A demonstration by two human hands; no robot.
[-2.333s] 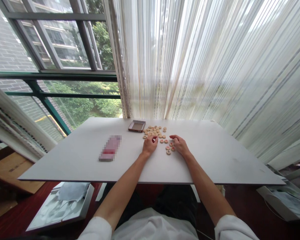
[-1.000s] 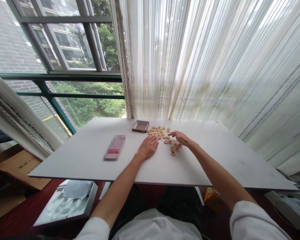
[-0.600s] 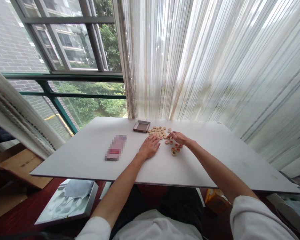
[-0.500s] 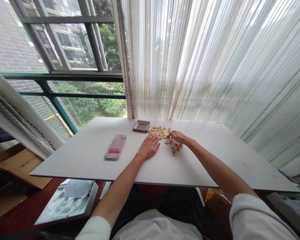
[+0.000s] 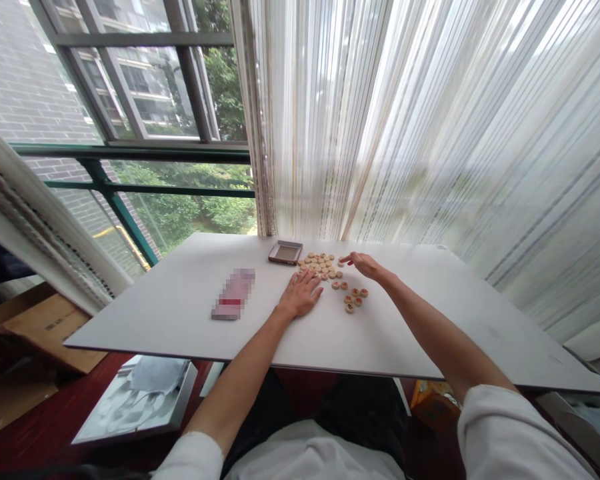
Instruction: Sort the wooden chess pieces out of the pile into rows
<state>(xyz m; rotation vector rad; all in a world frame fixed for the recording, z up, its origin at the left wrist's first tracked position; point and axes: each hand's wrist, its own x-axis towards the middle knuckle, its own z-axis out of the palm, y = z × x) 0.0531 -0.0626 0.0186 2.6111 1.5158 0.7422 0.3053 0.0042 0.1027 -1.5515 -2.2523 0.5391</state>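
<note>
Several round wooden game pieces (image 5: 321, 265) lie in a loose cluster at the far middle of the white table (image 5: 180, 313). A smaller group with red marks (image 5: 353, 298) lies a little nearer. My left hand (image 5: 303, 294) rests flat on the table, fingers spread, just in front of the cluster. My right hand (image 5: 364, 263) reaches to the cluster's right edge, fingers stretched toward a piece; I cannot see anything held in it.
A small brown tray (image 5: 285, 252) sits behind the pieces at the far edge. A pink box (image 5: 234, 302) lies to the left. Striped curtains (image 5: 430, 133) hang behind the table. A flat grey case (image 5: 135, 400) and cardboard (image 5: 35, 333) are on the floor at left.
My left hand went from a curled grip at the pieces to lying flat. My right hand moved from the near red-marked group up to the far right of the cluster.
</note>
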